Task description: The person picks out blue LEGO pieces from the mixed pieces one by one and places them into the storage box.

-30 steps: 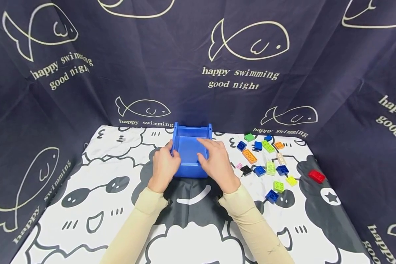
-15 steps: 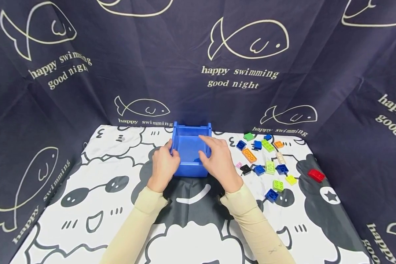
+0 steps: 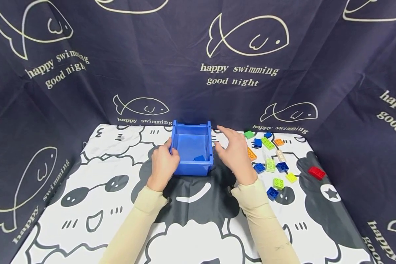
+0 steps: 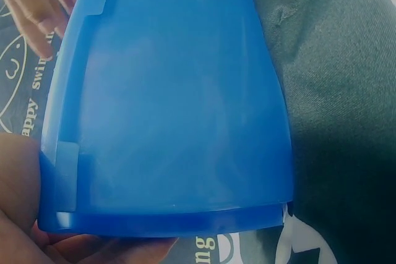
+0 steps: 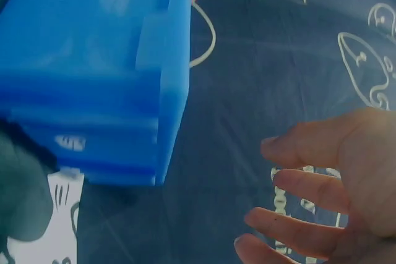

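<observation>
A blue plastic bin point(image 3: 190, 168) stands at the middle of the cloth, near the back. At its left wall my left hand point(image 3: 163, 161) grips the edge, with the thumb toward the inside. Inside, near the front wall, lies a small blue brick point(image 3: 199, 158). My right hand point(image 3: 235, 152) is in the air just right of the bin, fingers spread and holding nothing. In the right wrist view, the right hand point(image 5: 322, 196) appears apart from the bin point(image 5: 93, 91). The bin point(image 4: 179, 103) blocks much of the left wrist view.
Loose toy bricks lie on the right, among them a red brick point(image 3: 316, 172), a light green brick point(image 3: 270, 165) and an orange brick point(image 3: 251, 154) partly hidden by the right hand. A dark fish-print curtain point(image 3: 191, 66) rises behind the patterned cloth point(image 3: 95, 205).
My right hand has moved from over the bin to the right, outside it. A blue brick has come into sight on the bin's floor. The left hand keeps its hold.
</observation>
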Demonstrator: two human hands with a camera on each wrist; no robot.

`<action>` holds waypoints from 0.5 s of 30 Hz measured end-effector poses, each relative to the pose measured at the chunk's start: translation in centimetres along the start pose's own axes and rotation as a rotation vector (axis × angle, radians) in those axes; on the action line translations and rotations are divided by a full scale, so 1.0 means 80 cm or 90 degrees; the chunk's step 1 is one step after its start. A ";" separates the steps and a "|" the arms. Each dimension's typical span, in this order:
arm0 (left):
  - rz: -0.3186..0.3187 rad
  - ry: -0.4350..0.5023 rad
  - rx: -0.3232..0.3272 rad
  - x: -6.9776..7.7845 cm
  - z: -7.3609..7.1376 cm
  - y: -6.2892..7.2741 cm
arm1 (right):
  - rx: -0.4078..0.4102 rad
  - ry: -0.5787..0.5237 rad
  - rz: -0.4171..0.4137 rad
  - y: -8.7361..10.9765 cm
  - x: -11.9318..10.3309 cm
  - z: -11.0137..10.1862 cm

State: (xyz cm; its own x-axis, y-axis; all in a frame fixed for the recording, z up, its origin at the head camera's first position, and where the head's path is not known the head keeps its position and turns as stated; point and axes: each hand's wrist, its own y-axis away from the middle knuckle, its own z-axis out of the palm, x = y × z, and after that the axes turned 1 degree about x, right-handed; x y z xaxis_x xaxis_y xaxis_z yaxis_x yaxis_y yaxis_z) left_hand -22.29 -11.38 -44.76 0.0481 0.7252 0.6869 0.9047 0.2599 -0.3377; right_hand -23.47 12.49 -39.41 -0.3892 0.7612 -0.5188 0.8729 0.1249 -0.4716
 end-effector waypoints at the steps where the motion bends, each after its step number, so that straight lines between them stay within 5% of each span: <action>1: -0.001 -0.001 0.001 0.000 0.000 0.000 | 0.003 -0.001 0.005 -0.002 0.004 -0.002; 10: -0.002 -0.003 0.003 0.001 -0.001 -0.003 | 0.079 0.019 0.045 -0.017 0.066 0.000; 15: -0.006 -0.003 0.000 0.000 -0.001 -0.001 | 0.017 0.056 0.062 -0.015 0.108 0.017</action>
State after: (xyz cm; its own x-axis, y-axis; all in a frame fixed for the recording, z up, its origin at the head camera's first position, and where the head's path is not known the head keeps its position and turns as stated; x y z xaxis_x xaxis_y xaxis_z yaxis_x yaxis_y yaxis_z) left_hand -22.30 -11.46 -44.69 0.0376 0.7253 0.6874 0.9052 0.2667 -0.3309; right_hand -28.30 18.05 -44.33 -0.2746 0.8215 -0.4996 0.8971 0.0318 -0.4407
